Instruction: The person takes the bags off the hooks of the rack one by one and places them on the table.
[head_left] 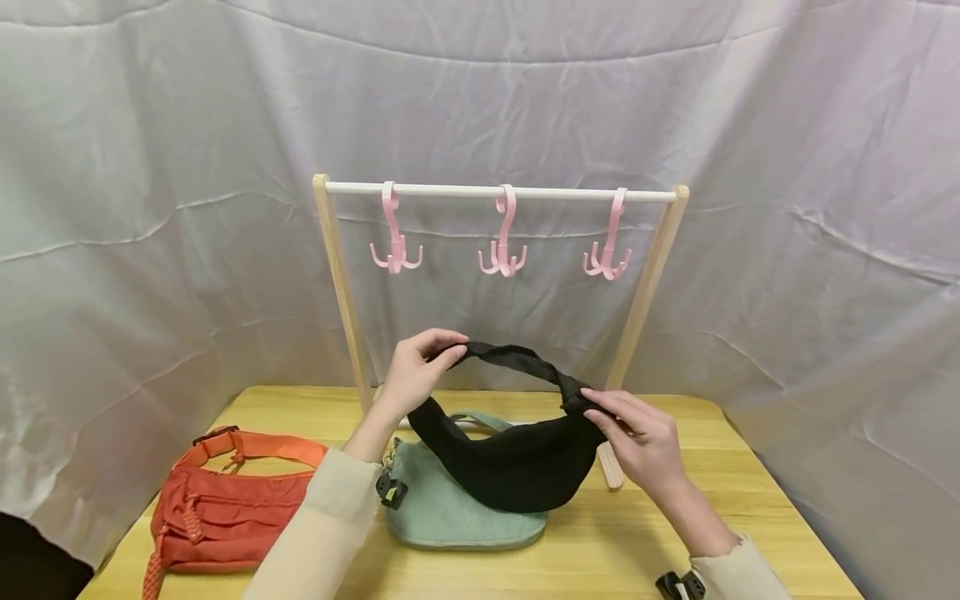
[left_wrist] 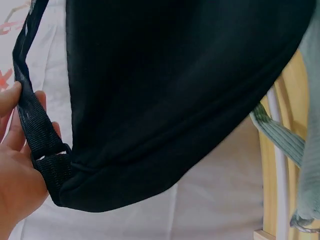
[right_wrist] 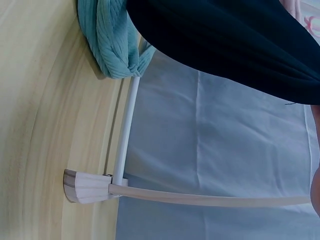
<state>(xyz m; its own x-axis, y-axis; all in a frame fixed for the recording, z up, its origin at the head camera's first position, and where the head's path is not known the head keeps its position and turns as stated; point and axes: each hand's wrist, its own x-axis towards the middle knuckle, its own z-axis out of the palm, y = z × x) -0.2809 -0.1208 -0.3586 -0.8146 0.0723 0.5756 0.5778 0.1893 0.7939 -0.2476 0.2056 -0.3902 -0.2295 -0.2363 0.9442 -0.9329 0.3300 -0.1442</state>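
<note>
A black shoulder bag (head_left: 525, 462) hangs between my two hands, above a green corduroy bag (head_left: 465, 517) lying on the table. My left hand (head_left: 417, 367) pinches the bag's strap between thumb and fingers at its left side. In the left wrist view the black strap (left_wrist: 32, 117) runs along the fingers, with a buckle (left_wrist: 52, 154) close to the bag's corner. At the other end, my right hand (head_left: 637, 429) pinches the strap where it is gathered near the bag's right corner. Only a sliver of the right hand (right_wrist: 316, 185) shows in the right wrist view.
Behind the bag stands a wooden rack with a white rail (head_left: 450, 191). Three pink hooks, left (head_left: 395, 242), middle (head_left: 504, 242) and right (head_left: 609, 246), hang from it. A red-orange bag (head_left: 232, 504) lies on the table (head_left: 675, 500) at left. Grey cloth (head_left: 825, 292) surrounds the table.
</note>
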